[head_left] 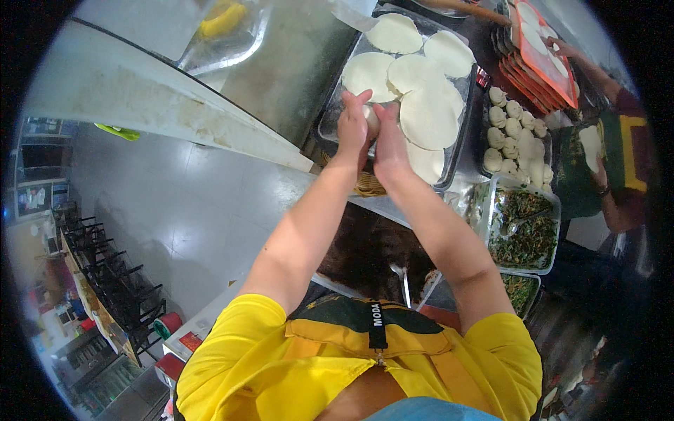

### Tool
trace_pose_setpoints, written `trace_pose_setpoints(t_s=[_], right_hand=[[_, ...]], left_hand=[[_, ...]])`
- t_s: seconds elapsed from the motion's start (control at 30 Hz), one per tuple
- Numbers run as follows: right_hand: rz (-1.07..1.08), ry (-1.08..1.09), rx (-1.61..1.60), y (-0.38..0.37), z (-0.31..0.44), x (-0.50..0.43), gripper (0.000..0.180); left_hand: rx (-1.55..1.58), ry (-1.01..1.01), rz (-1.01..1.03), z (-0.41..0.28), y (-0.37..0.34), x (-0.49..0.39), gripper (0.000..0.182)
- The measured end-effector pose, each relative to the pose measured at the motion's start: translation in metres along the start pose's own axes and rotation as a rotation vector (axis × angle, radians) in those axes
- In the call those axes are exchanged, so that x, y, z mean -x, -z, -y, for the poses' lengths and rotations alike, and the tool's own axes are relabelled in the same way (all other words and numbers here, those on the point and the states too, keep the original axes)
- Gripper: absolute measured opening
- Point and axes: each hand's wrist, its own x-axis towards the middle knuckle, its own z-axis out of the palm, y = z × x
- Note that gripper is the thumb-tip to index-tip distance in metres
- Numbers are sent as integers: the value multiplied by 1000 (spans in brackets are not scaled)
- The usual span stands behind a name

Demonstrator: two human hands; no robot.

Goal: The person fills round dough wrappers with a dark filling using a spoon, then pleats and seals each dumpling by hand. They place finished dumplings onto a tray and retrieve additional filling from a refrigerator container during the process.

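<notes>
Several flat, round dough sheets [429, 118] overlap on a dark metal tray [453, 163]. Over the tray's near left part, my left hand [352, 126] and my right hand [389, 139] face each other with a pale rounded piece of dough [371, 122] pressed between them. My fingers point away from me, and the palms partly hide the dough. Beside the left hand lies another flat dough round [368, 76].
Right of the tray are a tray of dough balls [512, 126] and a plastic tub of chopped green filling [521, 226] with a spoon. Stacked orange-rimmed trays [547, 63] stand farther right, near a co-worker's hand [561, 47]. A spoon [403, 284] rests in a dark container below my forearms.
</notes>
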Motion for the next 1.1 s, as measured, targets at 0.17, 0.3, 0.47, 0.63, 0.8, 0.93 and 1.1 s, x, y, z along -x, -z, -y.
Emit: trace_pose_setpoints(t_s=[0.17,0.3,0.47,0.63,0.8,0.93,1.1], right_hand=[[139,96,-7,5,10,-16,75],[-32,178,-52,10,-4,-13,73],[97,58,-102,-3,-5,-23,77],[-107,205,-129,-3,2,1,73],[-100,101,-204,-25,-3,10,66],[-32,106,-248,-16,9,-8,68],[-154,52,-302,-16,-15,-5,66]], left_hand=[[-19,-22,-185,0,-1,18,82],[-141,-210,-123,-12,8,1,81],[-42,39,-51,-1,7,11,89],[-95,-224,-41,-5,22,-3,88],[-161,17,17,7,17,-4,87],[-103,0,-67,7,20,2,85],[-133,25,21,6,21,-15,85]])
